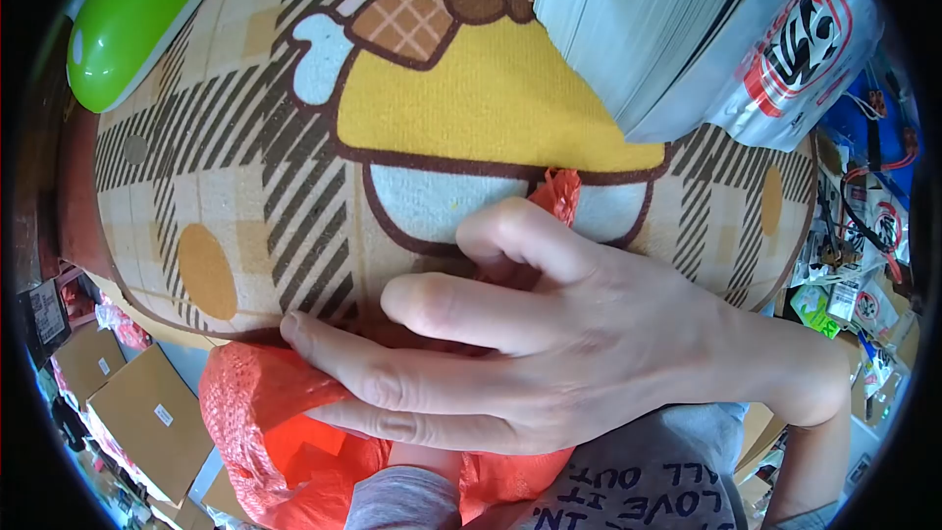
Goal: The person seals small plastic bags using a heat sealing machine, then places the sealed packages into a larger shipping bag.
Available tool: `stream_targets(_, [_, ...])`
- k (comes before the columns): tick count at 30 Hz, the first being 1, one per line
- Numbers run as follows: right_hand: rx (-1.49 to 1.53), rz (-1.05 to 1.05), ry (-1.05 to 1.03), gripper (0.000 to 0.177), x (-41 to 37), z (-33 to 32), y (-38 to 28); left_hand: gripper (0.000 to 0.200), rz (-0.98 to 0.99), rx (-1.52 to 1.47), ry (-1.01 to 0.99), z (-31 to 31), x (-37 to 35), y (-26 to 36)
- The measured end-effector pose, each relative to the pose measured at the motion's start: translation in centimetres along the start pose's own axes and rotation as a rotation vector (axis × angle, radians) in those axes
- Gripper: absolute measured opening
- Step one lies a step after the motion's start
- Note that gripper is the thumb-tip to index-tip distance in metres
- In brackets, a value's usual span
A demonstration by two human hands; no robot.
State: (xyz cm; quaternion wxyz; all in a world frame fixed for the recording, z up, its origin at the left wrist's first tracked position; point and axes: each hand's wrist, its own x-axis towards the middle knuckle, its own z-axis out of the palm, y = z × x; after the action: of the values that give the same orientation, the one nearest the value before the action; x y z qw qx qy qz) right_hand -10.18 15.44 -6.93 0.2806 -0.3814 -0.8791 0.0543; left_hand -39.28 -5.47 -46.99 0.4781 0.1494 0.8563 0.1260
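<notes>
My right hand [549, 334] reaches in from the right over the table mat. Its index finger is bent beside a twisted end of a red plastic bag [235, 432], which pokes out above the knuckle; the thumb is hidden. The other fingers are curved and spread, with the lower ones against the bag. The bag hangs loose and crumpled at the table's near edge, its mouth partly open. Of my left hand [424, 458], only the wrist shows, coming out of a grey sleeve; its fingers are hidden behind my right hand and the bag.
A patterned mat [304, 186] covers the table. At the back right stand a thick block of paper [638, 20] and a silvery package [795, 49] with a red-and-black logo. A green-and-white object [132, 25] is at the back left. Cardboard boxes [152, 412] lie below on the left.
</notes>
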Motion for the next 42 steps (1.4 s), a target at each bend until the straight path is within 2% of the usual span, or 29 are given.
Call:
stream_targets(4, [0.004, -0.061, -0.016, 0.038, -0.2, -0.6, 0.4, 0.046, 0.002, -0.017, -0.002, 0.2, 0.3, 1.0])
stream_targets(8, [0.105, -0.079, -0.139, 0.05, -0.3, -1.8, 0.7, 0.046, 0.015, -0.058, -0.025, 1.3, 0.2, 3.4])
stream_targets(10, [0.105, -0.109, -0.169, 0.063, -0.1, -2.0, 0.9, 0.046, 0.031, -0.088, -0.043, 1.8, 0.1, 5.0])
stream_targets(11, [0.071, -0.096, -0.215, 0.061, 0.1, -2.5, 0.8, 0.046, 0.035, -0.107, -0.043, 1.8, 0.3, 5.7])
stream_targets(14, [0.098, -0.074, -0.252, 0.078, 0.3, -2.4, 0.6, 0.046, 0.055, -0.163, -0.07, 1.8, -0.8, 7.9])
stream_targets(17, [0.091, -0.076, -0.273, 0.087, 0.2, -3.0, 0.3, 0.046, 0.065, -0.234, -0.116, 0.2, -2.3, 8.9])
stream_targets(21, [-0.002, -0.11, -0.242, 0.087, 0.2, -3.3, 0.0, 0.046, 0.004, -0.335, -0.3, -4.7, -5.6, 7.8])
stream_targets(24, [-0.033, -0.158, -0.215, 0.086, 0.3, -2.9, 0.0, 0.046, -0.044, -0.384, -0.571, -9.3, -9.7, 7.2])
stream_targets(25, [-0.02, -0.153, -0.193, 0.086, 0.1, -2.7, 0.0, 0.026, 0.005, -0.391, -0.615, -11.6, -17.8, 12.1])
stream_targets(27, [0.01, -0.136, -0.182, 0.087, 0.0, -3.4, -0.2, 0.027, 0.089, -0.385, -0.6, -15.2, -25.6, 16.0])
stream_targets(30, [0.012, -0.127, -0.181, 0.088, -0.1, -3.3, -0.2, 0.04, 0.212, -0.372, -0.618, -19.9, -34.7, 19.4])
stream_targets(31, [0.004, -0.14, -0.177, 0.087, -0.2, -3.2, 0.0, 0.051, 0.205, -0.357, -0.632, -21.7, -36.4, 19.8])
stream_targets(33, [0.016, -0.126, -0.193, 0.087, -0.2, -3.8, -0.5, 0.057, 0.311, -0.436, -0.658, -24.4, -42.3, 21.5])
stream_targets(34, [0.023, -0.106, -0.226, 0.087, -0.1, -4.0, -0.5, 0.061, 0.327, -0.427, -0.607, -25.7, -44.2, 22.1])
stream_targets(38, [0.028, -0.105, -0.224, 0.087, -0.3, -3.5, -0.2, 0.066, 0.466, -0.598, -0.581, -31.1, -45.7, 23.1])
stream_targets(40, [-0.008, -0.101, -0.284, 0.079, -0.1, -4.5, -0.6, 0.07, 0.62, -0.682, -0.621, -32.2, -45.4, 25.3])
stream_targets(42, [-0.011, -0.102, -0.266, 0.079, -0.2, -4.1, -0.3, 0.073, 0.754, -0.785, -0.658, -32.5, -43.5, 28.2])
